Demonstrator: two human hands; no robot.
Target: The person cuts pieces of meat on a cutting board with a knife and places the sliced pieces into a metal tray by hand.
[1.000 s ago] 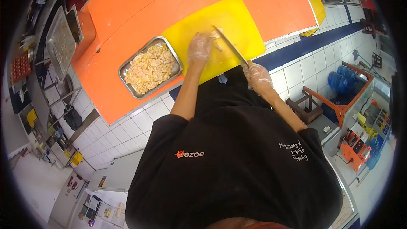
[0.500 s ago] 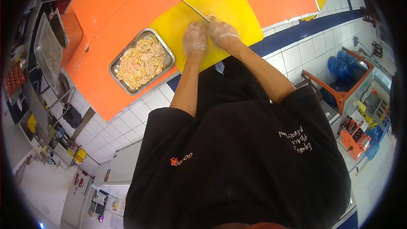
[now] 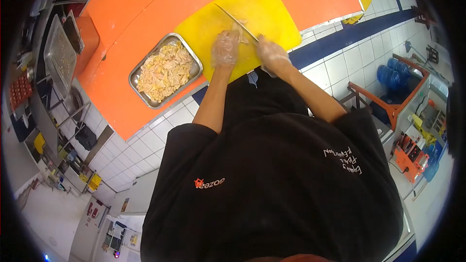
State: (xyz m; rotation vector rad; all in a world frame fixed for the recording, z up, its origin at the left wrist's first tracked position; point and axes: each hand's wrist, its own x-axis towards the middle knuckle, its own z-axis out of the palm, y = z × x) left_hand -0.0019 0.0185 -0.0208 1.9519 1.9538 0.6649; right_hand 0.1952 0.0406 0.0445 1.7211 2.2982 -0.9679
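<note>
My right hand (image 3: 273, 54), in a clear plastic glove, is wrapped round the handle of a knife (image 3: 236, 21). The long blade slants up and left over the yellow cutting board (image 3: 204, 26). On the board lies a small pale piece of raw meat (image 3: 240, 28), partly under the blade. My left hand (image 3: 225, 48), also gloved, rests on the board with its fingers curled at the left side of that piece; the fingertips are hard to make out. To the left, a metal tray (image 3: 198, 68) holds a heap of pale, yellowish cut meat (image 3: 165, 73).
The board and tray sit on an orange table (image 3: 116, 97), its near edge in front of my body. Metal trays (image 3: 60, 58) and an orange bin (image 3: 90, 39) stand at the left. Blue water bottles (image 3: 392, 75) are off to the right, past the tiled floor.
My right hand has moved right and slightly towards me with the knife, drawing the blade away from my left hand. The pale piece of meat now shows between them.
</note>
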